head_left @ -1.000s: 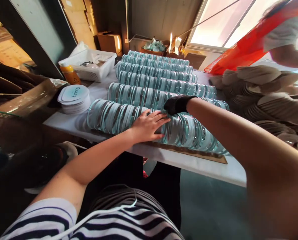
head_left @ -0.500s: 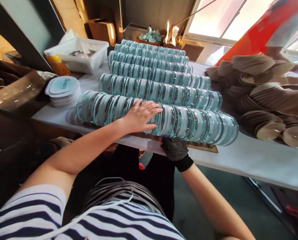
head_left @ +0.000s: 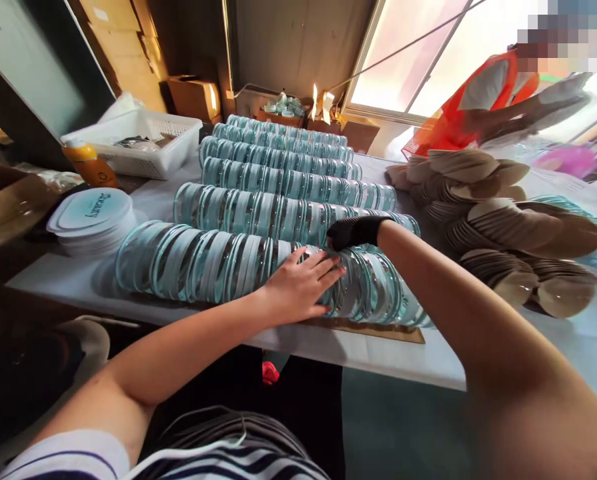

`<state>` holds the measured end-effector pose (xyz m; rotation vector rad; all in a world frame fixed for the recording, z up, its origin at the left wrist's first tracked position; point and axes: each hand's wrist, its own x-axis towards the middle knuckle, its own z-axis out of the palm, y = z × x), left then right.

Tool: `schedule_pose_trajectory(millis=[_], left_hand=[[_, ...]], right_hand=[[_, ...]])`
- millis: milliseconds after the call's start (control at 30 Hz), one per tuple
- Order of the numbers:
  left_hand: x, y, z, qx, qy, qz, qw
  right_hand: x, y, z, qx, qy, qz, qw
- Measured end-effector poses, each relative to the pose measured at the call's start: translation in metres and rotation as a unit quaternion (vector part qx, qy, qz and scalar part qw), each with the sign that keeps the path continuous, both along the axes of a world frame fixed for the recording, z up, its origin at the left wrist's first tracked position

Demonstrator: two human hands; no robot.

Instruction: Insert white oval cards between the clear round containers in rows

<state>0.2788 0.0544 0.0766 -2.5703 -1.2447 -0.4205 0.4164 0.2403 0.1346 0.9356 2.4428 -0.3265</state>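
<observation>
A window [head_left: 403, 63] beyond the far right corner of the worktop [head_left: 403, 357] glares nearly white, a thin dark line [head_left: 428, 38] slanting across it. A drab grey-brown wall [head_left: 288, 40] stands past the far edge. Off the far left corner rise stacked cardboard cartons [head_left: 113, 43], warmly lit, with a thin upright pole [head_left: 227, 47] to their right and a pale grey panel [head_left: 33, 53] to their left. Below the near edge the floor [head_left: 403, 427] is dull grey-green

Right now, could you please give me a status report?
Left hand spread on front row. Gloved right hand at its back edge. Second row close behind.
</observation>
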Motion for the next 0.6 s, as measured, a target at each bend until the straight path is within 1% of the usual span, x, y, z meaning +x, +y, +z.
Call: schedule_pose_trajectory(millis=[33, 67, 100, 167, 233, 300, 367, 400, 433, 500, 600], left_hand=[[-0.001, -0.001, 0.001, 0.001, 0.004, 0.003, 1.0], [-0.001, -0.001, 0.002, 0.001, 0.01, 0.004, 1.0], [-0.001, -0.001, 0.002, -0.001, 0.015, 0.004, 1.0], [0.0, 0.0, 0.003, -0.009, 0.021, 0.004, 1.0], [0.0, 0.002, 0.003, -0.016, 0.019, 0.004, 1.0], [0.0, 0.004, 0.002, -0.025, 0.013, 0.006, 1.0], [0.0, 0.005, 0.001, -0.034, 0.005, 0.007, 0.999], [0.0, 0.005, 0.001, -0.04, 0.002, 0.008, 0.999], [-0.001, 0.005, 0.001, -0.046, -0.002, 0.008, 0.999], [-0.002, 0.005, 0.001, -0.058, -0.008, 0.008, 0.998], [-0.004, 0.004, 0.004, -0.071, -0.017, 0.007, 0.997]], right_hand=[[-0.005, 0.002, 0.0, -0.006, -0.04, 0.015, 0.999], [-0.009, 0.003, 0.0, 0.005, -0.077, 0.033, 0.996], [-0.012, 0.002, 0.002, 0.029, -0.103, 0.053, 0.993], [-0.014, -0.003, 0.007, 0.09, -0.116, 0.086, 0.985], [-0.007, -0.013, 0.014, 0.142, -0.084, 0.085, 0.983], [0.009, -0.03, 0.021, 0.181, -0.025, 0.054, 0.982], [0.031, -0.056, 0.023, 0.213, 0.048, 0.021, 0.976], [0.043, -0.073, 0.02, 0.233, 0.077, 0.007, 0.97], [0.054, -0.091, 0.013, 0.254, 0.097, -0.006, 0.962], [0.072, -0.131, -0.012, 0.284, 0.108, -0.019, 0.952], [0.084, -0.186, -0.067, 0.288, 0.115, -0.006, 0.951]])
